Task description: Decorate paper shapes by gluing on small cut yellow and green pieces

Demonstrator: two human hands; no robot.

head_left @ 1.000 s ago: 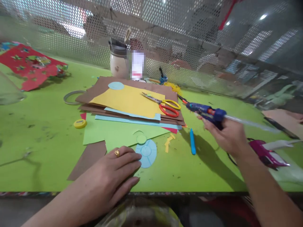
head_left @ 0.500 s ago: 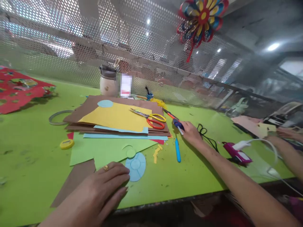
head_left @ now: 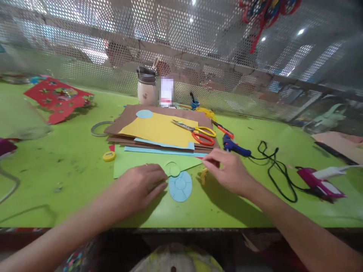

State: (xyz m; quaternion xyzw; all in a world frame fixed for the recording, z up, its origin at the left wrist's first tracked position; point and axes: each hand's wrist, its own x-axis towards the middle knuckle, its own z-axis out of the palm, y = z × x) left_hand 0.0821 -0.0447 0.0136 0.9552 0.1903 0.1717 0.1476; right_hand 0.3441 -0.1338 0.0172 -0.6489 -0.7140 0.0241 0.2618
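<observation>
Two bare hands work low over a bright green table (head_left: 249, 211) strewn with craft paper. The left hand (head_left: 138, 185) lies palm down on the near edge of a light green sheet (head_left: 136, 160), its fingers (head_left: 159, 180) loosely spread and flat, gripping nothing, their tips just beside a blue paper disc (head_left: 180, 186) that rests flat on the table near the front edge. A small green circle (head_left: 174, 171) overlaps the disc's far rim, at a round cut in the sheet. The right hand (head_left: 229, 170) hovers to the right of the disc with its fingers (head_left: 208, 161) curled down toward the pointed right corner of the green sheet; I cannot tell whether they pinch anything. A few yellow scraps (head_left: 203, 175) lie just under that hand. Behind the sheet sits a stack of brown, yellow and pale blue paper (head_left: 159, 128), with yellow-and-red scissors (head_left: 198, 132) lying on top. A blue glue gun (head_left: 235, 147) lies just beyond the right hand, its black cord (head_left: 275, 166) looping off to the right toward a magenta glue gun (head_left: 320, 183). A yellow tape roll (head_left: 109, 156) and a grey ring (head_left: 99, 128) lie left of the stack, red cut paper (head_left: 58, 96) farther left, and a lidded jar (head_left: 146, 88) stands by the perforated metal screen at the back.
</observation>
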